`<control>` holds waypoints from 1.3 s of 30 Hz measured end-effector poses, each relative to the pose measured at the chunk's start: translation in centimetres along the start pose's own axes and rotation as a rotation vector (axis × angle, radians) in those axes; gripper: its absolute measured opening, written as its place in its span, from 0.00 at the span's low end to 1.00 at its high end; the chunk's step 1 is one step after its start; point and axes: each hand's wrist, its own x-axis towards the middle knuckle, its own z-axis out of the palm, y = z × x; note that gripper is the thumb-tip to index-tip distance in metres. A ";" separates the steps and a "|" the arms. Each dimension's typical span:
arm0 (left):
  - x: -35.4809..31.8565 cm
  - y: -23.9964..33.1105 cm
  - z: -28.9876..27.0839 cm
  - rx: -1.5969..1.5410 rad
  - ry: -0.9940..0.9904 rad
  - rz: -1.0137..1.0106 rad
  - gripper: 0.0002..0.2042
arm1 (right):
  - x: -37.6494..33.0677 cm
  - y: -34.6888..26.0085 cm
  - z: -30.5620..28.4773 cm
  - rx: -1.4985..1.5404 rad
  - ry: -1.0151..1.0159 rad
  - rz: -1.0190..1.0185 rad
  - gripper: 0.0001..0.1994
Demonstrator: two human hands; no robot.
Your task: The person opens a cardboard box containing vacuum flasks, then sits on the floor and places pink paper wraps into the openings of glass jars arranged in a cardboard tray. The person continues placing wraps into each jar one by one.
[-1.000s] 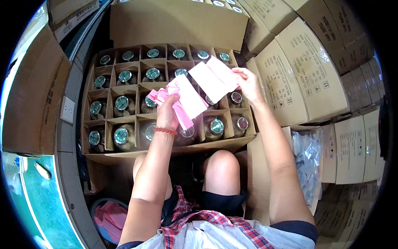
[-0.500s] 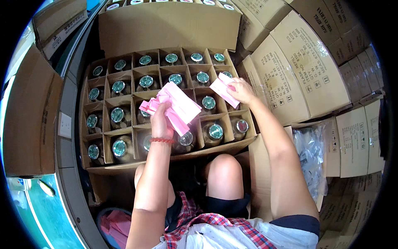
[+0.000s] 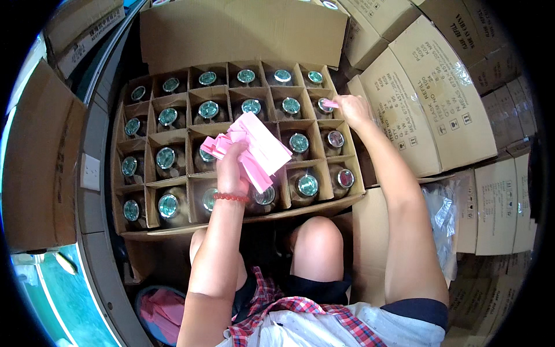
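A divided cardboard carton (image 3: 315, 209) before me holds rows of glass bottles or flask liners, their round mouths mostly showing green. Over its middle, my left hand (image 3: 231, 168) is closed on a fanned stack of pink paper slips (image 3: 259, 149). At the right column, my right hand (image 3: 354, 111) pinches a pink slip (image 3: 329, 103) at the mouth of a bottle (image 3: 325, 110) in the second row from the far side. How deep the slip sits is hard to see. Two nearer bottles in that column, one (image 3: 335, 139) and another (image 3: 346, 178), have pinkish-red mouths.
Behind the carton stands a raised cardboard panel (image 3: 243, 32). Stacked printed cartons (image 3: 445, 98) rise on the right, near an opened box with clear plastic bags (image 3: 442, 220). At lower left sits a tub with pink material (image 3: 165, 312). My knees are close to the carton's front.
My right hand has moved right, from above the carton to a bottle mouth in the right column, with less pink paper showing. The left hand still holds its stack, barely shifted.
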 end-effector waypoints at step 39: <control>0.6 1.5 -1.4 -0.104 -0.061 0.109 0.13 | -5.2 -18.9 -5.3 1.696 -0.056 0.133 0.14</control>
